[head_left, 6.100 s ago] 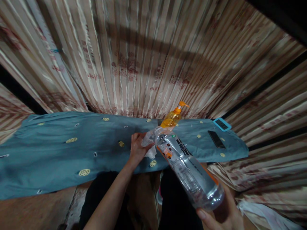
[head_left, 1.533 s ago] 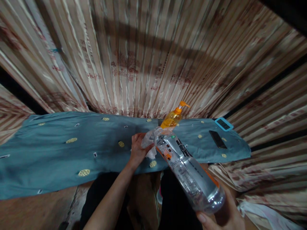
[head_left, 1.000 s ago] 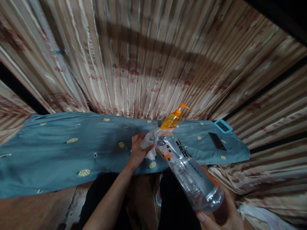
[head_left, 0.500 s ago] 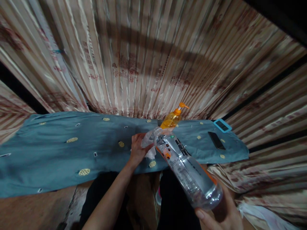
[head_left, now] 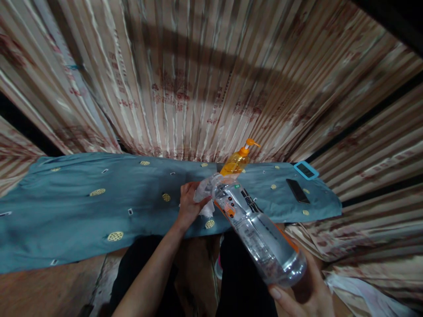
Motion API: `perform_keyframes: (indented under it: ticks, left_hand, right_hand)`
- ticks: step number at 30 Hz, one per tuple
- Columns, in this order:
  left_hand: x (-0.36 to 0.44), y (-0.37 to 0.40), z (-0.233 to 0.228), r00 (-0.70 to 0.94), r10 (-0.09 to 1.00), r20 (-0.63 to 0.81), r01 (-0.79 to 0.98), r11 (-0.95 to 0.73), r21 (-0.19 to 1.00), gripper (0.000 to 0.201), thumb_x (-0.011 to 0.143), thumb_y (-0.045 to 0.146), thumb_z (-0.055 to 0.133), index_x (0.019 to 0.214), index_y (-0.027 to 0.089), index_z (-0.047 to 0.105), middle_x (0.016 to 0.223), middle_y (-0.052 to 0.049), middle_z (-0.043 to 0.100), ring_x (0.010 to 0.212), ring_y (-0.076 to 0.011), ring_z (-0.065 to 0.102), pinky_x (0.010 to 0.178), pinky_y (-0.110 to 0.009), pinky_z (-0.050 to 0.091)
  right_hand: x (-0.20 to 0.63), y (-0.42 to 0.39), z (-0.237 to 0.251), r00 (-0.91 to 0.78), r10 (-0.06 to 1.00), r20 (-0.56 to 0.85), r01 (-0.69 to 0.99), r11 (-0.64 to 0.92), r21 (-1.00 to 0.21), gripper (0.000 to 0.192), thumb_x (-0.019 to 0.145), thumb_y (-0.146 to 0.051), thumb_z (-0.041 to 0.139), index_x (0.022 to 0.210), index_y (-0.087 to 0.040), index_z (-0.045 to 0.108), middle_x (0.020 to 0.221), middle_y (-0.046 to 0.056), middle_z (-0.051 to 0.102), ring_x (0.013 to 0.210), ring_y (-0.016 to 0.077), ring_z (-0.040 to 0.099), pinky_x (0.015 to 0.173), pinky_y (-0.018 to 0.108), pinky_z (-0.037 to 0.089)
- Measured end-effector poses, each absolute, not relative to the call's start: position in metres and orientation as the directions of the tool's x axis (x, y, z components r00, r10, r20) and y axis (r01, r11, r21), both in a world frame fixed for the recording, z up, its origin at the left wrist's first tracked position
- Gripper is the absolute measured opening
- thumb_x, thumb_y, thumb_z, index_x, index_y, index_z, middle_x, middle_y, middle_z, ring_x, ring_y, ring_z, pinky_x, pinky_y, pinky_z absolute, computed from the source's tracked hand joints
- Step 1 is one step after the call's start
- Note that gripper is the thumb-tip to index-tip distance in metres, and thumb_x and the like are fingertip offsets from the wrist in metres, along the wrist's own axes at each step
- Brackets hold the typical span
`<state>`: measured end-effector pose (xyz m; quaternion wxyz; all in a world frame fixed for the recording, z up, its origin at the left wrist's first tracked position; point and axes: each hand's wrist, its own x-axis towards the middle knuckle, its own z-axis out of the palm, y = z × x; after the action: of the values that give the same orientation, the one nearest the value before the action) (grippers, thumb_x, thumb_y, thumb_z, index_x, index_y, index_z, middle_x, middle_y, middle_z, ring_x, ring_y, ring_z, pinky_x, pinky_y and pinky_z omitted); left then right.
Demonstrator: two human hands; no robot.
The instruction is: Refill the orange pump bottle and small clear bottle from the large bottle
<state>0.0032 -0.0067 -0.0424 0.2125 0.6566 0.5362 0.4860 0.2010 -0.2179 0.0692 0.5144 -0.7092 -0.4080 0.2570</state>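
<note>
My right hand [head_left: 304, 288] grips the base of a large clear plastic bottle [head_left: 261, 233] with orange and black print. The bottle is tilted, its narrow end pointing up and left. My left hand [head_left: 190, 204] is closed around a small clear plastic container [head_left: 205, 187], which meets the bottle's narrow end; exactly how they join is unclear. Beneath my left hand, a white piece like tissue [head_left: 207, 209] partly shows. Just behind the bottle's upper end stands a pump bottle [head_left: 235, 163] of yellow-orange liquid with an orange pump head.
A blue-green cloth [head_left: 139, 185] with yellow pineapple prints covers the long narrow surface before me. To the right lie a black phone [head_left: 298, 190] and a blue-framed device [head_left: 306, 170]. Pleated patterned curtains [head_left: 185, 88] hang behind. A white plastic bag [head_left: 360, 295] is at lower right.
Both hands keep their hold on the bottle and the small container, almost still. The whole view has shifted very slightly.
</note>
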Motion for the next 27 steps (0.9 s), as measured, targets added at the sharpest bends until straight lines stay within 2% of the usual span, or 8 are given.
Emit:
perform_keyframes:
  ticks: [7, 11, 18, 21, 27]
  left_hand:
    - [0.0026, -0.0064, -0.0413, -0.048, 0.911, 0.410, 0.492, -0.336, 0.803, 0.043, 0.074, 0.035, 0.081, 0.112, 0.023, 0.064, 0.112, -0.006, 0.063, 0.110, -0.0271, 0.054, 0.098, -0.043, 0.048]
    - [0.0030, -0.0057, -0.0418, -0.060, 0.903, 0.425, 0.485, -0.345, 0.804, 0.043, 0.073, 0.033, 0.082, 0.111, 0.023, 0.065, 0.110, -0.006, 0.064, 0.108, -0.0273, 0.055, 0.096, -0.044, 0.048]
    - [0.0049, -0.0056, -0.0424, -0.081, 0.901, 0.425, 0.472, -0.341, 0.813, 0.042, 0.072, 0.031, 0.082, 0.110, 0.023, 0.066, 0.108, -0.005, 0.064, 0.106, -0.0267, 0.055, 0.096, -0.043, 0.049]
    - [0.0043, -0.0061, -0.0415, -0.068, 0.910, 0.408, 0.474, -0.330, 0.816, 0.041, 0.073, 0.030, 0.082, 0.110, 0.023, 0.066, 0.110, -0.006, 0.064, 0.108, -0.0269, 0.055, 0.096, -0.043, 0.048]
    - [0.0035, -0.0065, -0.0406, -0.063, 0.907, 0.417, 0.482, -0.338, 0.808, 0.044, 0.072, 0.033, 0.082, 0.112, 0.023, 0.065, 0.111, -0.006, 0.064, 0.110, -0.0276, 0.055, 0.098, -0.044, 0.049]
  right_hand:
    - [0.2015, -0.2185, 0.0679, 0.532, 0.847, 0.008, 0.276, -0.165, -0.947, 0.084, 0.056, -0.060, 0.083, 0.126, -0.025, 0.051, 0.126, 0.007, 0.067, 0.116, 0.0255, 0.066, 0.089, 0.029, 0.057]
    - [0.2015, -0.2191, 0.0653, 0.553, 0.833, -0.014, 0.249, -0.182, -0.951, 0.088, 0.054, -0.062, 0.083, 0.126, -0.026, 0.048, 0.126, 0.007, 0.068, 0.116, 0.0252, 0.066, 0.091, 0.029, 0.057]
    - [0.2065, -0.2196, 0.0609, 0.548, 0.836, -0.044, 0.249, -0.213, -0.945, 0.097, 0.049, -0.060, 0.086, 0.130, -0.022, 0.047, 0.129, 0.012, 0.064, 0.118, 0.0239, 0.065, 0.093, 0.024, 0.053]
    - [0.2058, -0.2194, 0.0614, 0.543, 0.839, -0.036, 0.240, -0.196, -0.951, 0.096, 0.051, -0.060, 0.085, 0.131, -0.023, 0.046, 0.130, 0.010, 0.064, 0.118, 0.0225, 0.065, 0.092, 0.023, 0.053]
    - [0.2034, -0.2198, 0.0634, 0.527, 0.850, 0.029, 0.326, -0.170, -0.930, 0.085, 0.059, -0.062, 0.080, 0.128, -0.025, 0.048, 0.129, 0.008, 0.065, 0.118, 0.0263, 0.065, 0.091, 0.030, 0.057]
